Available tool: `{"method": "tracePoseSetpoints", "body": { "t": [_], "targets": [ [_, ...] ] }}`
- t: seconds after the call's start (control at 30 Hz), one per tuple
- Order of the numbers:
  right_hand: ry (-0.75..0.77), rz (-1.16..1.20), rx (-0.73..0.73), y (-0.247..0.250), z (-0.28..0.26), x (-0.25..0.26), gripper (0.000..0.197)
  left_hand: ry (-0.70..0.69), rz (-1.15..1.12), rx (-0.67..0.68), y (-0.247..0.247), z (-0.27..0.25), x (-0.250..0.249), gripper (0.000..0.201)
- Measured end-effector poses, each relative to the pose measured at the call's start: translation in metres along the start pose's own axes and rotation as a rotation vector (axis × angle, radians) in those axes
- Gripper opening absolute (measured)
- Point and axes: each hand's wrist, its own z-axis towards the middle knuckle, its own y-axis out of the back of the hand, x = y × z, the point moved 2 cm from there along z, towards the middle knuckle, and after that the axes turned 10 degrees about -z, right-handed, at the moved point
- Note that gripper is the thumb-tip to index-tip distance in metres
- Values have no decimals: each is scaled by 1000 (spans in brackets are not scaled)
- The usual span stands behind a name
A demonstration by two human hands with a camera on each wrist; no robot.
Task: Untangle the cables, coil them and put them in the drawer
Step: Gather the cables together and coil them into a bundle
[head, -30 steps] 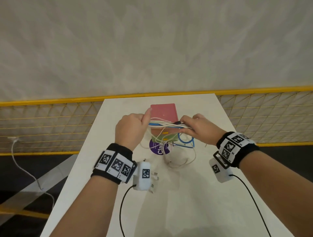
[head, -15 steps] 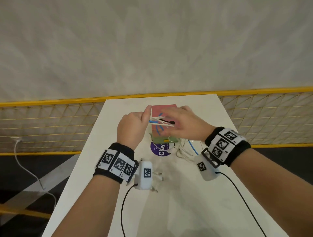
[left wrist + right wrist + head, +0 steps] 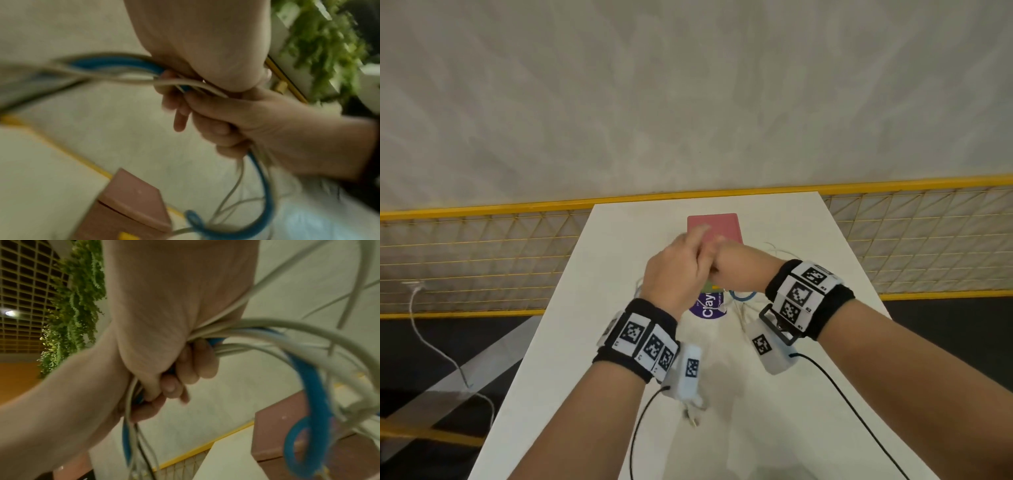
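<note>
Both hands meet above the white table, just in front of the pink drawer box. My left hand and right hand both grip one bundle of white and blue cables. In the left wrist view the right hand curls round the strands and a blue cable loops down toward the box. The right wrist view has the left hand's fingers wrapped round the same bundle, with the blue cable and white cables arching to the right. From the head, only a blue loop shows.
A round purple label lies on the table under the hands. Thin white strands trail to the right of the box. A yellow mesh fence runs behind the table. A white cord lies on the floor at left.
My right hand has slid left along the cables until it meets my left hand. The stretch of cable held between them has closed up, and both hands now cover the front of the box.
</note>
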Motion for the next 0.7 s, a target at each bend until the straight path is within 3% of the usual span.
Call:
{"method": "tracePoseSetpoints", "body": {
  "t": [0.1, 0.17, 0.23, 0.3, 0.37, 0.47, 0.63, 0.7],
  "targets": [
    [-38, 178, -154, 12, -10, -12, 3, 54, 145, 105, 4, 4, 9, 83],
    [-50, 245, -209, 14, -14, -21, 23, 77, 203, 170, 3, 7, 8, 71],
    [-38, 246, -197, 13, -17, -28, 27, 110, 142, 250, 2, 8, 8, 63],
    [-46, 224, -203, 12, -21, -36, 23, 154, -38, 306, 4, 9, 13, 69],
    [-81, 236, -252, 13, -28, -48, 28, 162, -196, 286, 12, 10, 17, 76],
    [-58, 178, -339, 14, -42, -63, 21, 141, -308, 206, 28, 11, 18, 66],
    [-93, 103, -362, -4, -51, -80, 9, 154, -399, 63, 51, 19, 12, 58],
    [-136, -43, -302, -19, -54, -92, 9, 177, -442, 1, 61, 23, 12, 55]
  ]
}}
